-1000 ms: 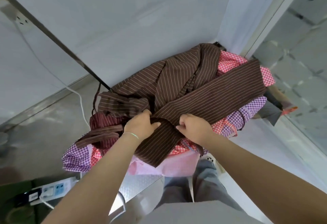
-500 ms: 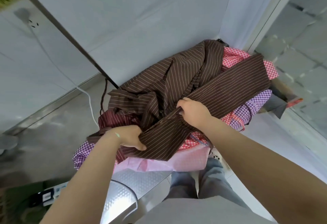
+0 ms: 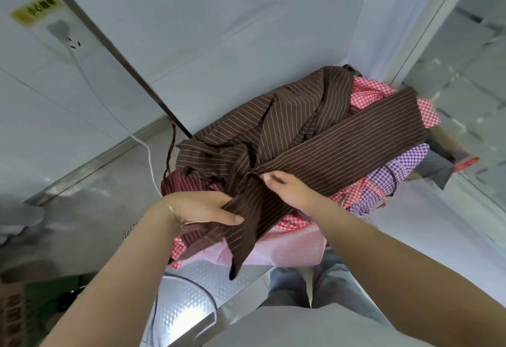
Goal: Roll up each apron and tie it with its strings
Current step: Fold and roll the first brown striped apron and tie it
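since the earlier frame the left hand [image 3: 201,208] has moved lower and more toward 7 o'clock, pulling the near end of the brown striped apron [image 3: 306,152] with it, while the right hand [image 3: 287,186] stayed near the centre of the picture. nearest, at 6 o'clock, are the grey shirt [image 3: 315,327] and the embossed metal counter edge [image 3: 219,278]. the left hand grips the folded brown band, thumb straight on top and fingers curled under it. the right hand pinches the same band a little farther, where the cloth gathers into a fold. the apron is thin woven cloth, dark brown with fine pale stripes, and it lies on top of the pile; one long flat band runs toward 2 o'clock. under it i count one pink cloth [image 3: 290,250], one maroon striped piece [image 3: 189,183], red checked cloth [image 3: 367,93] and purple checked cloth [image 3: 402,166]. at 10 o'clock one white cable [image 3: 149,159] goes up the white tiled wall [image 3: 191,31].
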{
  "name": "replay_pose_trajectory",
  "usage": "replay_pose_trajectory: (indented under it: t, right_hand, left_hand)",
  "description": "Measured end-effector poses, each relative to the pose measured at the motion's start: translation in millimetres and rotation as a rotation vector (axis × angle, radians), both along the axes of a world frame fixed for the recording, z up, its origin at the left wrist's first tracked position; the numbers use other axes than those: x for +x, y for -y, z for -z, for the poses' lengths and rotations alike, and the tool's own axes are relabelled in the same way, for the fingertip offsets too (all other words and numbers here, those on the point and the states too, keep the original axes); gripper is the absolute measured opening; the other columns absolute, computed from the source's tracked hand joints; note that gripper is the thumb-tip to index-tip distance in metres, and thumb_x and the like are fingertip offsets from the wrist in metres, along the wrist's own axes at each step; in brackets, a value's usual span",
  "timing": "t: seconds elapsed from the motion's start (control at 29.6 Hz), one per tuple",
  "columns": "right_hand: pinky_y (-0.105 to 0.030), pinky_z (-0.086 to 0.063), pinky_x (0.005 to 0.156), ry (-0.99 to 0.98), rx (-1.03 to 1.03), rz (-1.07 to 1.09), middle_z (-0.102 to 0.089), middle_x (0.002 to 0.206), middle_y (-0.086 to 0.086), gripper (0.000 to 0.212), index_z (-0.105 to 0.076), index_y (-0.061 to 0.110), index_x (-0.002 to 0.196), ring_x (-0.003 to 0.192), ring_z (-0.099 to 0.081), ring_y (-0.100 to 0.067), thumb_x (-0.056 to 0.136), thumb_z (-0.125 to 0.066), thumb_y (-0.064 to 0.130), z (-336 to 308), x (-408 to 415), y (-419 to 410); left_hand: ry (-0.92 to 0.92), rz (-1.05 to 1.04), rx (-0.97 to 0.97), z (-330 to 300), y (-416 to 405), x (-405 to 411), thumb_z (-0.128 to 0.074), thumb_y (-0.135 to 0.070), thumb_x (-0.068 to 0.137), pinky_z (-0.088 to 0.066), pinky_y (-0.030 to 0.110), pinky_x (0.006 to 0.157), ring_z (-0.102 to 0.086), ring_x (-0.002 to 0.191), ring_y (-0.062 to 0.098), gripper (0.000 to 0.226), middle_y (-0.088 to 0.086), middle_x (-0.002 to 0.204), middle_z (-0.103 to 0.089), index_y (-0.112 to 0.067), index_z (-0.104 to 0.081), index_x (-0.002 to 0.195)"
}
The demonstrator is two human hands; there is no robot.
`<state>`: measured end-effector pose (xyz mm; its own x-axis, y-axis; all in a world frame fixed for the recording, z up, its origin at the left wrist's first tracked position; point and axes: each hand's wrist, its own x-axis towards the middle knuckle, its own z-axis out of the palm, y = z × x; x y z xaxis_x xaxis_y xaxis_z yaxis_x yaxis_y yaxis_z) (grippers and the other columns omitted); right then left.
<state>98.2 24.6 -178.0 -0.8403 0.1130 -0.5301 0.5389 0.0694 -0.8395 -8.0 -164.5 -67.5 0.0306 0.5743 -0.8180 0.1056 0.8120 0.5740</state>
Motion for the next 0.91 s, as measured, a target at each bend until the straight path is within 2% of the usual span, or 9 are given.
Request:
replay_pose_trajectory:
  t: [0.14,0.24,0.34,0.41,0.51,0.57,0.64,0.78,0.91]
  right_hand:
    - [-0.039,-0.048,0.099,0.06,-0.303,0.265,-0.067,0.12,-0.001,0.048,-0.06,0.019,0.124,0.109,-0.064,-0.017,0.099,-0.036,0.052,-18.5,18.5,-36.0]
    - [-0.038,-0.052,0.09,0.097,-0.381,0.372,-0.073,0.108,-0.005,0.063,-0.064,0.015,0.118,0.101,-0.068,-0.021,0.094,-0.031,0.063,-31.9,39.2,-66.5]
    - [-0.038,-0.053,0.082,0.177,-0.382,0.529,-0.075,0.097,-0.006,0.07,-0.072,0.016,0.103,0.092,-0.071,-0.021,0.089,-0.032,0.072,-37.4,53.2,-90.9]
    - [-0.04,-0.048,0.096,0.2,-0.356,0.548,-0.069,0.117,-0.006,0.076,-0.065,0.013,0.117,0.11,-0.063,-0.024,0.087,-0.031,0.074,-32.5,60.9,-105.6]
    - [-0.039,-0.042,0.099,0.229,-0.121,0.426,-0.057,0.121,0.0,0.073,-0.052,0.017,0.127,0.112,-0.057,-0.021,0.084,-0.042,0.075,-22.7,68.5,-119.6]
    - [-0.035,-0.047,0.088,0.242,-0.078,0.343,-0.058,0.114,0.004,0.086,-0.052,0.014,0.123,0.098,-0.06,-0.016,0.069,-0.058,0.081,-11.4,71.3,-126.2]
    - [-0.034,-0.049,0.09,0.282,-0.033,0.248,-0.061,0.121,0.003,0.098,-0.052,0.013,0.126,0.102,-0.062,-0.018,0.057,-0.07,0.08,13.0,68.8,-131.7]
    - [-0.024,-0.045,0.071,0.268,0.161,-0.047,-0.064,0.092,0.0,0.026,-0.066,0.009,0.109,0.089,-0.059,-0.017,0.087,-0.068,0.024,-0.2,56.9,-127.6]
    - [-0.019,-0.049,0.061,0.105,0.131,0.02,-0.066,0.082,0.0,0.008,-0.068,0.014,0.096,0.075,-0.061,-0.015,0.091,-0.063,0.01,-23.5,41.2,-143.9]
  left_hand:
    - [0.019,-0.229,0.17,6.8,-59.0,16.7,-0.054,-0.02,0.097,-0.05,0.025,0.066,-0.062,0.086,0.02,0.015,0.008,0.099,-0.066,-0.017,-0.063,0.109]
    - [0.117,-0.504,0.225,14.1,-110.9,27.6,-0.048,-0.01,0.099,-0.057,0.029,0.062,-0.067,0.08,0.016,0.026,0.008,0.101,-0.068,-0.014,-0.057,0.124]
    - [0.172,-0.752,0.227,25.7,-150.3,37.1,-0.044,-0.006,0.101,-0.06,0.036,0.071,-0.067,0.097,0.018,0.044,0.003,0.124,-0.059,-0.011,-0.037,0.144]
    - [0.162,-0.823,0.195,39.6,-167.2,39.2,-0.04,-0.004,0.102,-0.054,0.042,0.085,-0.058,0.114,0.023,0.05,0.002,0.136,-0.048,-0.01,-0.027,0.15]
    - [-0.205,-0.715,0.195,63.4,-171.1,33.1,-0.036,0.003,0.099,-0.044,0.041,0.103,-0.048,0.127,0.022,0.047,0.005,0.148,-0.042,-0.016,-0.041,0.141]
    - [-0.662,-0.508,0.252,75.0,-164.4,26.0,-0.039,-0.001,0.097,-0.041,0.039,0.107,-0.052,0.119,0.016,0.04,0.0,0.133,-0.056,-0.021,-0.054,0.128]
    - [-0.997,-0.196,0.246,80.0,-155.2,20.4,-0.048,-0.016,0.097,-0.044,0.039,0.101,-0.054,0.113,0.017,0.029,-0.003,0.12,-0.062,-0.022,-0.057,0.124]
    - [-1.008,0.294,-0.062,72.1,-150.8,17.7,-0.051,-0.051,0.094,-0.033,0.042,0.103,-0.055,0.114,0.019,0.04,-0.004,0.118,-0.063,-0.028,-0.051,0.127]
    - [-0.973,0.214,-0.116,58.6,-149.6,0.5,-0.049,-0.051,0.094,-0.036,0.045,0.104,-0.059,0.105,0.021,0.033,-0.004,0.102,-0.063,-0.026,-0.057,0.115]
